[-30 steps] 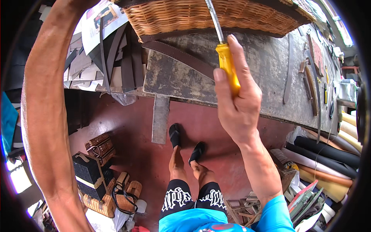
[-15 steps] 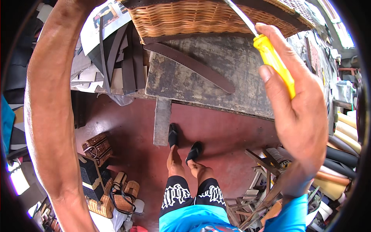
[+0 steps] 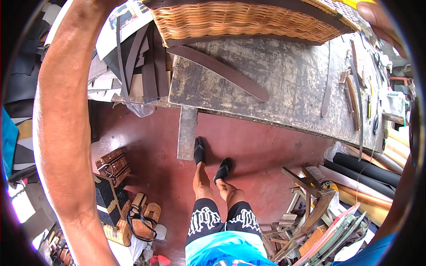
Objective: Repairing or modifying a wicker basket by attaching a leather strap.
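A wicker basket (image 3: 239,20) with dark brown leather trim stands at the far side of the worn workbench (image 3: 284,84), cut off by the top edge. My left forearm runs up the left side; only the base of my left hand (image 3: 108,3) shows near the basket's left end, its fingers out of view. At the top right corner my right hand (image 3: 381,24) grips a yellow-handled tool (image 3: 361,2), mostly cut off. A brown stitched leather strap (image 3: 222,73) extends from under the basket's front left corner onto the bench.
Dark leather strips (image 3: 146,66) and paper lie left of the bench. Hand tools (image 3: 355,97) and a long strip (image 3: 328,80) lie at its right. Finished baskets (image 3: 113,166) stand on the red floor at left; wood scraps (image 3: 310,204) and material rolls (image 3: 368,173) crowd the right.
My right hand has moved up and right with the yellow-handled tool, away from the basket's front, uncovering the bench's right side. My left forearm has shifted slightly right.
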A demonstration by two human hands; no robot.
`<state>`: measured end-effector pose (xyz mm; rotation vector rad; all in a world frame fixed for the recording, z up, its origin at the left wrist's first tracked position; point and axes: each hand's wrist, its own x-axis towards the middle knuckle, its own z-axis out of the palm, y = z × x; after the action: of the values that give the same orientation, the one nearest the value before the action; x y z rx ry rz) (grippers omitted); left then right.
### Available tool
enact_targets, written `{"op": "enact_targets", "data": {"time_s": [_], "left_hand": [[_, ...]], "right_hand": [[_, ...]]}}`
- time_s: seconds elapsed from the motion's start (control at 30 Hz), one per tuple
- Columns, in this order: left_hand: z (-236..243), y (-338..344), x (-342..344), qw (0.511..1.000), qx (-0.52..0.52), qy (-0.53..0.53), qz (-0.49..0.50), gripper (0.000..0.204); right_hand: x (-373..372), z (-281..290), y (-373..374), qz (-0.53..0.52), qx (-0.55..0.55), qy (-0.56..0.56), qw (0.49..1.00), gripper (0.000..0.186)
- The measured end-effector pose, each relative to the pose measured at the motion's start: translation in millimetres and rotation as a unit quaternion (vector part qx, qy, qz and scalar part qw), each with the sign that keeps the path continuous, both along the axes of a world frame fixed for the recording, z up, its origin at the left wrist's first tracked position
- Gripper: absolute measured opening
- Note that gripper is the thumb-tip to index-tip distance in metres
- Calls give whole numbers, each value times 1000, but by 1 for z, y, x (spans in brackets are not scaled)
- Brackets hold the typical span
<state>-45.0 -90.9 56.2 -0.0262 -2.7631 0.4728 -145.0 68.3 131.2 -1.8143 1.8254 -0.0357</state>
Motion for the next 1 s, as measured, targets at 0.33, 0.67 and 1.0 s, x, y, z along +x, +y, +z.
{"op": "enact_targets", "data": {"time_s": [0.33,0.67,1.0], "left_hand": [[-22,2,27,999,46,-12,27,32],[-22,17,17,974,214,26,66,31],[-17,20,11,916,377,17,133,30]], "right_hand": [[-96,-106,97,-82,-220,-156,959,46],[-194,-130,64,-44,-144,-284,947,54],[-216,-74,21,187,-174,-36,966,61]]}}
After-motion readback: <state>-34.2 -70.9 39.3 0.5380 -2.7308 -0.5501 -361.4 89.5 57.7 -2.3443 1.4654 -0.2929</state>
